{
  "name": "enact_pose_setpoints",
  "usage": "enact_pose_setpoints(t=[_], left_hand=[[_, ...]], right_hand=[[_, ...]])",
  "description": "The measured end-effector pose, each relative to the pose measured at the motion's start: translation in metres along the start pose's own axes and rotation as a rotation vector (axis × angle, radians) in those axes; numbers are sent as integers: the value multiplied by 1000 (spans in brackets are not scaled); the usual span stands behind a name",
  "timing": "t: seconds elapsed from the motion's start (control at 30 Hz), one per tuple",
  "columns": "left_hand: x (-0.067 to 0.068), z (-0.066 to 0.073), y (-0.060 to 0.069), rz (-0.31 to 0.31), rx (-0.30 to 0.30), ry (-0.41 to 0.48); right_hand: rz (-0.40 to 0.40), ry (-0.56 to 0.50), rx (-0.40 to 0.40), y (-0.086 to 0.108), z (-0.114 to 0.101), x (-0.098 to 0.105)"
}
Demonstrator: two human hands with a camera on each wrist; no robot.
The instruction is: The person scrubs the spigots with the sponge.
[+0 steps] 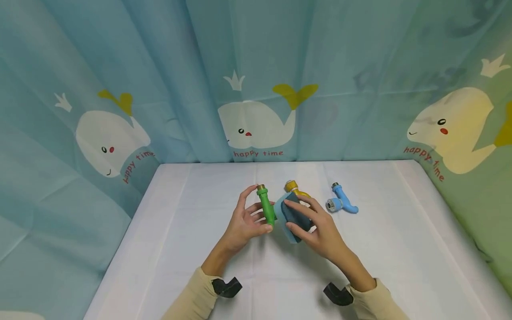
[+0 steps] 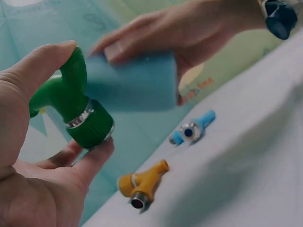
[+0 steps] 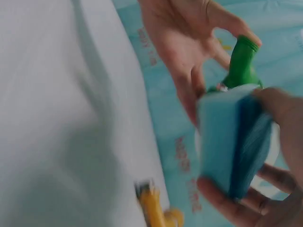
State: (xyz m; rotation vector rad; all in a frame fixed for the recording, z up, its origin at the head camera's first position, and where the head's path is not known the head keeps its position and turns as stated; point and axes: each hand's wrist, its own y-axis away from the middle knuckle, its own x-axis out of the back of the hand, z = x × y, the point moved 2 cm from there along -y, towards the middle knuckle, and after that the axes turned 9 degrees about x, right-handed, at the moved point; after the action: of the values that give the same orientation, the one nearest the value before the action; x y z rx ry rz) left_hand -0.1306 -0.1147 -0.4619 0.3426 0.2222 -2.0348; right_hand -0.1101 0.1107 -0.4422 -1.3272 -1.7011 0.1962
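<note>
My left hand holds a green tap above the table, thumb at one end and a fingertip at the other. In the left wrist view the tap's ribbed collar rests near the fingertips. A two-tone blue sponge, light on one side and dark on the other, is pinched between the thumb and fingers of my right hand. The sponge is right up against the green tap in the right wrist view; whether they touch is unclear. It looks blurred in the left wrist view.
A yellow tap lies on the white table behind the sponge, partly hidden by it. To its right lies a light blue tap. A whale-print curtain hangs behind and along both sides.
</note>
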Motion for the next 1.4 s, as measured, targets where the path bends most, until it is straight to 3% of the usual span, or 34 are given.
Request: enact_pose_setpoints(t=[0.13, 0.3, 0.4, 0.53, 0.63, 0.83, 0.93, 1.0, 1.17, 1.4], left_hand=[[-1, 2, -1, -2, -30, 21], [-1, 1, 0, -29, -29, 67], [0, -1, 1, -35, -16, 94], [1, -1, 2, -55, -19, 103], [1, 0, 3, -90, -16, 89], [-1, 1, 6, -207, -35, 22], [-1, 4, 8, -229, -45, 12], [-1, 4, 9, -229, -34, 23], [-1, 3, 8, -186, -12, 91], [-5, 0, 4, -77, -1, 145]], right_hand=[[-11, -38, 42, -1, -6, -1], [29, 116, 50, -1, -2, 2], [41, 88, 28, 0, -2, 3], [-6, 69, 30, -1, -3, 3], [0, 103, -6, -2, 0, 7], [-55, -50, -42, -6, 3, 10], [-77, -6, -30, -5, 5, 11], [-57, 17, -45, -4, 6, 12], [-8, -71, -76, 0, 5, 7], [120, -6, -10, 3, 2, 0]])
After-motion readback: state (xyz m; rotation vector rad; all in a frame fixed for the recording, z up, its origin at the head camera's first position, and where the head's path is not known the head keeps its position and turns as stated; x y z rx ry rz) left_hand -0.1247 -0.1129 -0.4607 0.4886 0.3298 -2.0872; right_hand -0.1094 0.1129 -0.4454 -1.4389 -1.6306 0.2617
